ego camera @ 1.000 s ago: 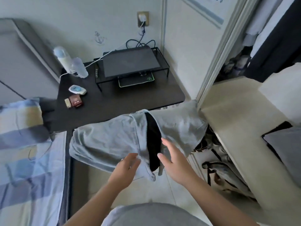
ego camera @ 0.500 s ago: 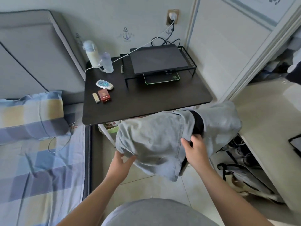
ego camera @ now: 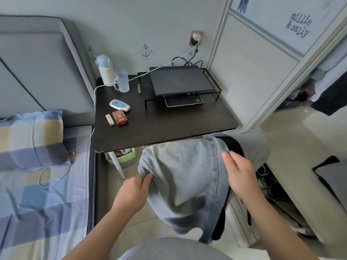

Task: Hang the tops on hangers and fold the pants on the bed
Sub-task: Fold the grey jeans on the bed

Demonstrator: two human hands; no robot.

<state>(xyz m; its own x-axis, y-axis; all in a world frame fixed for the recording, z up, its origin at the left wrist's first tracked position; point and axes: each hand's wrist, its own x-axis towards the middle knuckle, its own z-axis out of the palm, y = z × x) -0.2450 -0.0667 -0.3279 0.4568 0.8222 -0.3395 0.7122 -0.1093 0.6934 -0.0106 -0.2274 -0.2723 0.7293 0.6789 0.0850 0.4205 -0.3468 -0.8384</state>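
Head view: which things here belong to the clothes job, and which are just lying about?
Job: denim garment, gripped by left hand and right hand; bed, where folding would happen.

Lying about: laptop, clear mug, bottle, white handheld device, red pack, lighter, pillow, green bin.

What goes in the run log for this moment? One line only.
phase: pants held in air beside bed | left hand: pinches pants edge | right hand: grips pants | folded: not yet
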